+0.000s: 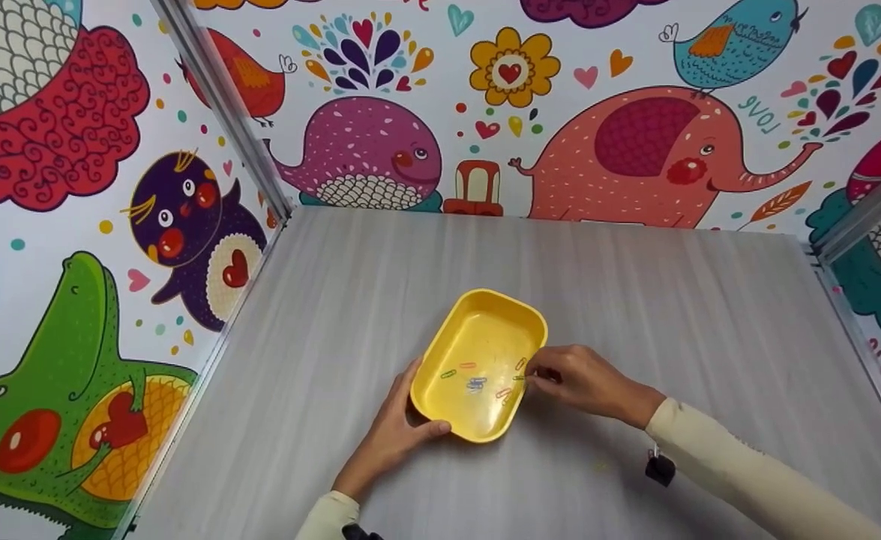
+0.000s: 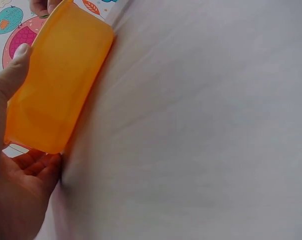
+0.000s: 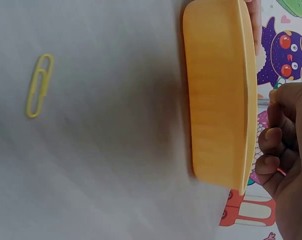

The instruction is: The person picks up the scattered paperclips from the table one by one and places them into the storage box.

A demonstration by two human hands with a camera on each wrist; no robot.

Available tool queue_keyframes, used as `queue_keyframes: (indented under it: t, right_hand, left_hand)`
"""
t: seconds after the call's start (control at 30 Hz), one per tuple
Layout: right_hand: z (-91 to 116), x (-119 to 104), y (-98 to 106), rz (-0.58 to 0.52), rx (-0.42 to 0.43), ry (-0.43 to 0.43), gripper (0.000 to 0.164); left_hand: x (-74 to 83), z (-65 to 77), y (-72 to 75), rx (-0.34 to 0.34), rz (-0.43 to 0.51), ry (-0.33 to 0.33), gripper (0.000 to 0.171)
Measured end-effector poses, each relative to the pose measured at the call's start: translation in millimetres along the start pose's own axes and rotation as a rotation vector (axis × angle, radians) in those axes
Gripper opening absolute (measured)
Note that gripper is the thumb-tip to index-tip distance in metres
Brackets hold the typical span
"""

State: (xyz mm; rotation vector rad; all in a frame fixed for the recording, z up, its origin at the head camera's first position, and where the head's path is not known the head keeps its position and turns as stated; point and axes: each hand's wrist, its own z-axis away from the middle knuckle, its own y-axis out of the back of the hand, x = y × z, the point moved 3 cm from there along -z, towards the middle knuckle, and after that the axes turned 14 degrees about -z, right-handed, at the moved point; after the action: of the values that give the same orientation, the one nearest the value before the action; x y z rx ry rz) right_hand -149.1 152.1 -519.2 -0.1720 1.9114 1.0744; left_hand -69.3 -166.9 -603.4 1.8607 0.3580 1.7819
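Observation:
A yellow plastic tray (image 1: 477, 330) stands on the table with several coloured paper clips (image 1: 476, 383) scattered over its bottom. My left hand (image 1: 391, 433) holds its near left corner, thumb along the rim and fingers against the outer wall, as the left wrist view also shows. Over the right rim, my right hand (image 1: 579, 379) pinches a green paper clip (image 3: 279, 83) between thumb and forefinger. Its other fingers curl in toward the palm, and a small pink bit (image 3: 281, 171) shows by them. A yellow paper clip (image 3: 39, 86) lies on the table, right of the tray.
The grey wood-grain table (image 1: 335, 300) runs back to walls printed with cartoon animals. Metal frame strips (image 1: 223, 105) line the corners and the table's sides. Sleeves and small black devices (image 1: 660, 468) are at the wrists.

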Motion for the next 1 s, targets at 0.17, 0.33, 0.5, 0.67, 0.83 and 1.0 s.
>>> queue_keyframes:
  t: [0.17,0.33,0.5,0.67,0.83,1.0]
  right_hand:
    - [-8.8,-2.4,-4.1,0.008,-0.015,-0.006,0.013]
    - [-11.7,-3.4,-4.8,0.009,-0.027,-0.018,0.01]
    - [-15.0,-3.7,-5.2,0.019,-0.029,-0.019,0.009]
    - [-20.7,-5.6,-9.7,0.03,-0.046,0.005,0.009]
    - [-25.2,-8.7,-9.8,0.032,-0.045,0.035,0.009]
    - [-30.7,-11.0,-8.7,0.041,-0.052,0.03,0.009]
  left_hand:
    - [1.1,0.2,0.1,0.001,0.004,-0.004,0.112]
    - [2.2,-2.7,-2.8,-0.017,0.008,-0.012,0.112]
    - [1.1,-3.6,-5.3,-0.03,0.002,-0.013,0.112]
    - [-0.8,-0.1,-3.3,-0.024,-0.001,-0.003,0.113]
    - [0.8,0.3,-0.7,-0.025,0.005,-0.004,0.113]
    - [1.7,-1.1,2.1,-0.017,0.008,-0.007,0.114]
